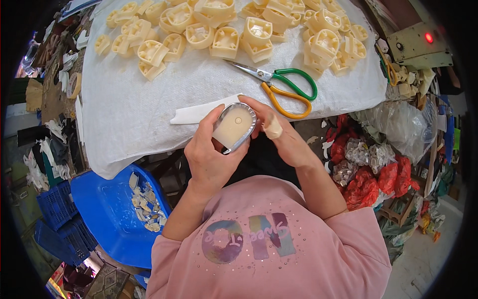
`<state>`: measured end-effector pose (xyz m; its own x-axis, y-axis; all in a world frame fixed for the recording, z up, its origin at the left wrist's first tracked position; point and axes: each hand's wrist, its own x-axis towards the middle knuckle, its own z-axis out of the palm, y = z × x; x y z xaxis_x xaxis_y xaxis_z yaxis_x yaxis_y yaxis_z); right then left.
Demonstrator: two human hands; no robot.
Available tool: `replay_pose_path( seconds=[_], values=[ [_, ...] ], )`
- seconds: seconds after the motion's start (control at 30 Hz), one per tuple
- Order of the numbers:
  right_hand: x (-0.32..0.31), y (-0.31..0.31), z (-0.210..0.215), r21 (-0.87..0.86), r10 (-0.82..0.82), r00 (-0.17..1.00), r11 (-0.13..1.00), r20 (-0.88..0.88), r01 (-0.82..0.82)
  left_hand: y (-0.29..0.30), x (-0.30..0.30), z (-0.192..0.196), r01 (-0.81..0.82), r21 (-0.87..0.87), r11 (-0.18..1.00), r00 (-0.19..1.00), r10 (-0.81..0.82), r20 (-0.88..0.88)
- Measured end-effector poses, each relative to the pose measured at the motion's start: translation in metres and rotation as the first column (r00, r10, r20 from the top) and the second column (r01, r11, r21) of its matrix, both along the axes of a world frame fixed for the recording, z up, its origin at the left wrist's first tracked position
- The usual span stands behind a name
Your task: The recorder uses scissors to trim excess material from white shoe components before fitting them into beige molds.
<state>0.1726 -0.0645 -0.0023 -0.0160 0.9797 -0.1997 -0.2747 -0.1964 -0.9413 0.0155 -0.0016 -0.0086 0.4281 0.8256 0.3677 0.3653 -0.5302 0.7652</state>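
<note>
- Two hands meet at the table edge over one cream part [232,125] with a silvery rim.
- Left hand [209,154] cups it from below, fingers closed round it, steadying it.
- Right hand [279,134] pinches its upper rim, one finger bandaged.
- Scissors [281,87] lie just beyond on the white cloth [149,109].

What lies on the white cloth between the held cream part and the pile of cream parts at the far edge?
In the head view, scissors with green and orange handles and a white strip lie between the held part and the pile.
</note>
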Motion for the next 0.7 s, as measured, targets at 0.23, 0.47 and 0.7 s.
replay_pose_path(
  seconds=[0.23, 0.47, 0.7],
  values=[
    [-0.007, 0.004, -0.012, 0.28, -0.045, 0.982, 0.955, -0.182, 0.096, 0.0, -0.014, 0.001, 0.57, -0.677, 0.465, 0.794, -0.101, 0.599],
    [-0.006, 0.01, -0.01, -0.015, -0.363, 0.921, 0.931, -0.138, 0.365, 0.002, -0.021, -0.005, 0.372, -0.406, 0.835, 0.87, -0.161, 0.466],
    [-0.015, 0.012, -0.021, -0.187, -0.306, 0.912, 0.947, -0.274, 0.262, -0.006, -0.015, -0.007, 0.247, 0.026, 0.969, 0.894, -0.238, 0.379]
  ],
)
